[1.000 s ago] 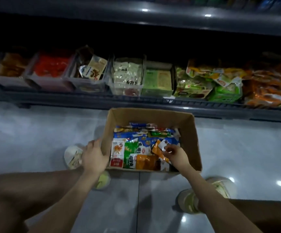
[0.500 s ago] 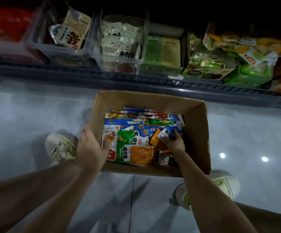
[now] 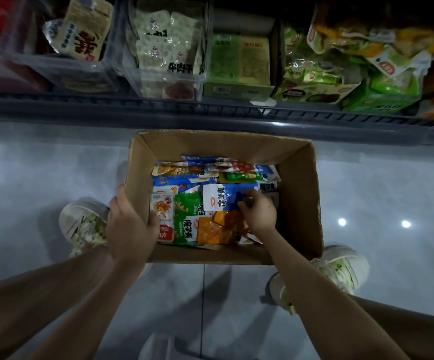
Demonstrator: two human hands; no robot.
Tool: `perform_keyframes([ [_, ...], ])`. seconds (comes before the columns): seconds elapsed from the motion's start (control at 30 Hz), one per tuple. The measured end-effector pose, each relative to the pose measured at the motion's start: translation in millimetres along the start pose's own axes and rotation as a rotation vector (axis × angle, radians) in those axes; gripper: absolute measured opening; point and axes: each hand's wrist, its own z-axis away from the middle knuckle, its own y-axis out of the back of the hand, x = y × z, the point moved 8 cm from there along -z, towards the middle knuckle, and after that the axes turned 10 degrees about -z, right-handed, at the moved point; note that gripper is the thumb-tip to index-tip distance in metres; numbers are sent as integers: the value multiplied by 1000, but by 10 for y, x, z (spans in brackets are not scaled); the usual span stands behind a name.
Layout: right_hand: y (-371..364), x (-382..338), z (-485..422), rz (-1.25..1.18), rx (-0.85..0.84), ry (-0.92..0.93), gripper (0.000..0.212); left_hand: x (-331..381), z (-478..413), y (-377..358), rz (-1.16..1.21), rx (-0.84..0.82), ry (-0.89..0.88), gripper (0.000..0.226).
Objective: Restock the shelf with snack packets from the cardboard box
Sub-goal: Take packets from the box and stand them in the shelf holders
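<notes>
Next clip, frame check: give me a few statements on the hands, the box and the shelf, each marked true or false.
1. The left hand grips the left wall of the box. True.
2. The right hand is up at the shelf, placing a packet. False: the right hand is inside the box, pinching a blue packet.
3. The box stands on the floor in front of the shelf. True.
4. The box is empty. False: packets cover its bottom.
</notes>
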Motion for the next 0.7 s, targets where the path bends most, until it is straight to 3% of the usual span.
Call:
perform_keyframes([
  [0.13, 35, 76, -186, -16, 9, -45, 57, -2, -5, 0, 11, 3, 11, 68],
  [0.3, -43, 381, -207, -347, 46, -339, 72, -12, -6, 2, 13, -5, 39, 68],
  [0.47, -169, 353, -191, -594, 85, -403, 78, -18, -12, 0, 35, -33, 32, 69],
  [0.7, -322, -19, 200, -1134, -126, -538, 31, 164, 79, 328, -5, 172, -15, 55],
])
